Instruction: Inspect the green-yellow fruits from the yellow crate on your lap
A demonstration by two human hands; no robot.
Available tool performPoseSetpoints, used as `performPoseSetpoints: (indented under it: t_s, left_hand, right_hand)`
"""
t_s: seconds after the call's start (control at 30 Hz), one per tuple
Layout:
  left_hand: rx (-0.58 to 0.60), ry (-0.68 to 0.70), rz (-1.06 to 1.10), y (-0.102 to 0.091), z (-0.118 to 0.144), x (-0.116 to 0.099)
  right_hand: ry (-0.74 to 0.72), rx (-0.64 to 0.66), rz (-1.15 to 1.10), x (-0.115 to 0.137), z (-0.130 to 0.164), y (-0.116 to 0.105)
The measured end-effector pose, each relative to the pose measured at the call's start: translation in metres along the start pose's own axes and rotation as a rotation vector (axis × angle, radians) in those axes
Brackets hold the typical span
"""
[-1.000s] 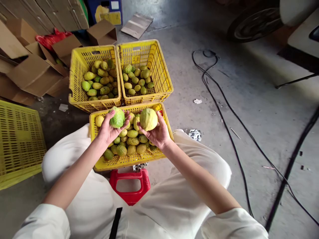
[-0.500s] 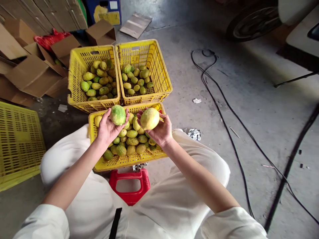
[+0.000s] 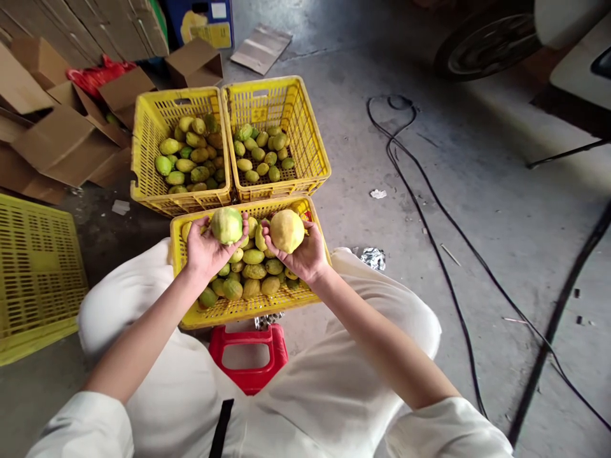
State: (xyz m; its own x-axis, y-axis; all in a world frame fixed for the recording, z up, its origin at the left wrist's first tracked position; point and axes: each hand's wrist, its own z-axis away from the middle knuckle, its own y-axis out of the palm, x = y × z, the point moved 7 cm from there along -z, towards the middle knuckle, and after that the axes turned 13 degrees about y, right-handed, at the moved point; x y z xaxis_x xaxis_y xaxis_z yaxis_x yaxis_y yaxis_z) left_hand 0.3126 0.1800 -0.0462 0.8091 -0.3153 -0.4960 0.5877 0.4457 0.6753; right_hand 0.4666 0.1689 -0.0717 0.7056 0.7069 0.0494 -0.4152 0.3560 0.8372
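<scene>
currently: my left hand [image 3: 205, 249] fingers closed round a green fruit [image 3: 226, 225], right hand [image 3: 305, 254] cupping a yellow fruit [image 3: 286, 230]; near crate [image 3: 238, 310] half full, two far crates [image 3: 181, 102] part-filled.

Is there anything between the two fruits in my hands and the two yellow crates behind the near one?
Nothing visible. The greenish round fruit and the yellow round fruit sit above the near crate's far rim; both far yellow plastic crates lie open-topped directly beyond.
</scene>
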Motion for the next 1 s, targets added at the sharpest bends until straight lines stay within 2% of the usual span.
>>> performPoseSetpoints:
  t_s: [0.3, 0.4, 0.6, 0.77, 1.0]
  left_hand:
    - [0.031, 0.026, -0.008, 0.002, 0.001, 0.002]
    - [0.026, 0.008, -0.008, 0.001, 0.001, 0.004]
    - [-0.027, 0.004, 0.050, -0.002, 0.001, 0.001]
    - [-0.023, 0.059, 0.036, 0.001, 0.002, -0.003]
    - [0.002, 0.058, -0.008, 0.002, 0.000, -0.006]
  right_hand:
    - [-0.045, -0.004, -0.104, 0.010, 0.007, 0.008]
    - [-0.034, -0.003, -0.087, 0.011, 0.008, 0.010]
    - [-0.059, 0.082, -0.048, 0.011, 0.009, 0.016]
    - [-0.128, 0.029, -0.064, 0.019, 0.009, 0.007]
    - [-0.075, 0.050, 0.033, 0.015, 0.008, 0.009]
